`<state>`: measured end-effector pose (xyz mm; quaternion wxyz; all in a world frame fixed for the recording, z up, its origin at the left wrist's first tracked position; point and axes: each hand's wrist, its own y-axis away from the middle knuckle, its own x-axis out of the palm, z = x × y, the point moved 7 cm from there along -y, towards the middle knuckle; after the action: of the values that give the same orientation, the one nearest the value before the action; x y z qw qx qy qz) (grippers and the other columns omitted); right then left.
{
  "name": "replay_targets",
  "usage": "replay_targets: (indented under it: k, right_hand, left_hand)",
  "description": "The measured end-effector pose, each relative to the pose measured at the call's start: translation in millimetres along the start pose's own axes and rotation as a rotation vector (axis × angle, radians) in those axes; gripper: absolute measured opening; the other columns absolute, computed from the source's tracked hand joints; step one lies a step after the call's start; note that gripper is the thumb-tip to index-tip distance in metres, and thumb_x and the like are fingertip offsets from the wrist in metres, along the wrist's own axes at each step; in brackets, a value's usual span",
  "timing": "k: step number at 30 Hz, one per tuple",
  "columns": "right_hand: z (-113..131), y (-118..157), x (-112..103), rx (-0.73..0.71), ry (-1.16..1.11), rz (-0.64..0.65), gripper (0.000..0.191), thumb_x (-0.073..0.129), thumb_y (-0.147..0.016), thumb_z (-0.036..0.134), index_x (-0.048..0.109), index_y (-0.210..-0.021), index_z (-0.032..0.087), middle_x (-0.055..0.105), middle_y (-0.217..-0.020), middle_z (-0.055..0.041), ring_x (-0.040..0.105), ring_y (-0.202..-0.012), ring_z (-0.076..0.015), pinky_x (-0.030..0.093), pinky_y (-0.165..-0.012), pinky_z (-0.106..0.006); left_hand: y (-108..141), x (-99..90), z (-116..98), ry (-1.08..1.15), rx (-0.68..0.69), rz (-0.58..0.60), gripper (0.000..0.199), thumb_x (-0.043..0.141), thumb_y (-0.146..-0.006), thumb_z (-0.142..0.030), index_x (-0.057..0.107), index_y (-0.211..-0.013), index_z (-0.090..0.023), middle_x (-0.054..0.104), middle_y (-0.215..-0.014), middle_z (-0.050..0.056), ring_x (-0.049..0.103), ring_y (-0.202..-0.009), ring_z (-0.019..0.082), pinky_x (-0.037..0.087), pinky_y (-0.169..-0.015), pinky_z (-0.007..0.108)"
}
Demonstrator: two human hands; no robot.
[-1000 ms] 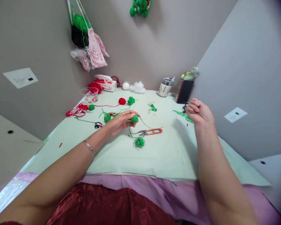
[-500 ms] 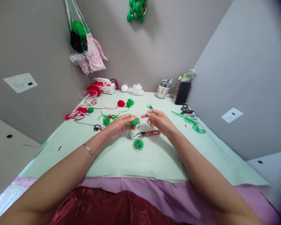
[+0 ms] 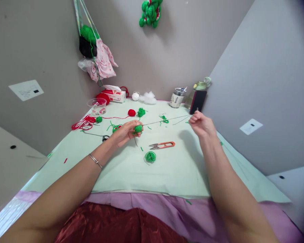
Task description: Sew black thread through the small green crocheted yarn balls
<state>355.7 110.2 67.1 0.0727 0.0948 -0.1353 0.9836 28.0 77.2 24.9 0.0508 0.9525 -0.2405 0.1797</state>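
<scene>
A small green crocheted piece is pinched in the fingers of my left hand, left of the table's middle. From it a dark thread runs taut to my right hand, whose closed fingers grip its far end. A needle is too small to make out there. Orange-handled thread snips lie on the pale green cloth between and below my hands. Nearer to me rests a round green bundle with dark thread on it.
Behind are a red yarn ball, green yarn, white stuffing, a tissue box, a plastic tub, a pen tin and a phone. Red yarn lies at the left.
My right hand has moved right and away from my left, closing its fingers. The dark thread, loose over the snips before, is now stretched straight. My left hand has shifted slightly left with the green piece.
</scene>
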Motion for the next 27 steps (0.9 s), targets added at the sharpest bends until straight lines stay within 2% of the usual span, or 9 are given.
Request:
replay_targets:
  k: [5,9,13,15,17,19,21,24,27]
  right_hand:
    - [13,-9,-49,-0.054,0.019,-0.100,0.065,0.085,-0.065,0.048,0.025,-0.061,0.025,0.012,-0.053,0.0072,0.008,-0.056,-0.0115,0.017,-0.056,-0.035]
    - [18,-8,-46,-0.058,0.030,-0.092,0.057,0.082,-0.071,0.044,0.028,-0.063,0.024,0.017,-0.053,0.0079,0.011,-0.052,-0.0092,0.014,-0.052,-0.034]
    - [14,6,0,0.010,0.068,0.037,0.037,0.080,-0.073,0.036,0.045,-0.072,0.022,0.038,-0.057,0.0069,0.018,-0.047,-0.0043,0.009,-0.048,-0.030]
    - [7,23,39,0.057,0.101,0.138,0.030,0.078,-0.076,0.037,0.053,-0.081,0.020,0.049,-0.060,0.0046,0.023,-0.045,-0.0033,0.009,-0.047,-0.027]
    - [-1,44,82,0.099,0.138,0.257,0.030,0.078,-0.075,0.038,0.057,-0.084,0.018,0.055,-0.059,0.0034,0.025,-0.044,-0.0039,0.010,-0.045,-0.024]
    - [-10,69,125,0.133,0.214,0.458,0.029,0.071,-0.082,0.043,0.056,-0.087,0.018,0.058,-0.060,0.0030,0.028,-0.044,-0.0043,0.013,-0.044,-0.022]
    - [-14,87,153,0.140,0.239,0.579,0.029,0.067,-0.086,0.044,0.055,-0.087,0.018,0.060,-0.061,0.0032,0.031,-0.045,-0.0044,0.018,-0.044,-0.021]
    - [-16,97,164,0.156,0.202,0.618,0.029,0.065,-0.087,0.045,0.054,-0.089,0.018,0.059,-0.060,0.0050,0.032,-0.044,-0.0043,0.019,-0.043,-0.020]
    - [-15,92,157,0.163,0.165,0.558,0.030,0.067,-0.085,0.045,0.053,-0.088,0.018,0.057,-0.058,0.0058,0.031,-0.043,-0.0042,0.020,-0.043,-0.020]
  left_hand:
    - [-2,-7.4,-4,-0.005,0.015,-0.054,0.024,0.071,-0.075,-0.036,0.061,-0.082,-0.015,0.060,-0.079,0.001,0.054,-0.064,0.009,0.047,-0.063,0.024]
    - [-3,-14.1,-3,-0.304,0.054,-0.130,0.021,0.063,-0.078,-0.038,0.062,-0.079,-0.017,0.062,-0.080,0.002,0.055,-0.071,0.014,0.047,-0.070,0.029]
    - [4,-17.3,-24,-1.004,0.353,-0.382,0.014,0.061,-0.078,-0.028,0.073,-0.081,-0.021,0.069,-0.102,0.004,0.056,-0.106,0.024,0.039,-0.100,0.040]
    - [9,-10.0,-29,-1.085,0.453,-0.428,0.017,0.061,-0.080,-0.026,0.074,-0.090,-0.023,0.069,-0.112,0.004,0.053,-0.113,0.025,0.036,-0.106,0.042]
    - [10,-1.7,-25,-0.934,0.419,-0.374,0.021,0.062,-0.083,-0.031,0.070,-0.100,-0.022,0.068,-0.114,0.005,0.057,-0.104,0.023,0.043,-0.096,0.038]
    - [9,12.4,-14,-0.692,0.325,-0.227,0.031,0.065,-0.084,-0.040,0.064,-0.107,-0.020,0.066,-0.119,0.007,0.060,-0.100,0.021,0.047,-0.086,0.033]
    - [9,30.3,-6,-0.528,0.285,-0.072,0.033,0.065,-0.086,-0.045,0.059,-0.105,-0.018,0.067,-0.116,0.008,0.060,-0.103,0.019,0.047,-0.088,0.032]
    - [8,46.2,6,-0.369,0.207,0.084,0.033,0.064,-0.088,-0.047,0.050,-0.093,-0.018,0.069,-0.089,0.004,0.063,-0.084,0.016,0.048,-0.078,0.030]
    - [7,46.0,12,-0.297,0.142,0.111,0.035,0.066,-0.087,-0.049,0.045,-0.089,-0.021,0.059,-0.066,-0.004,0.052,-0.059,0.011,0.040,-0.059,0.024]
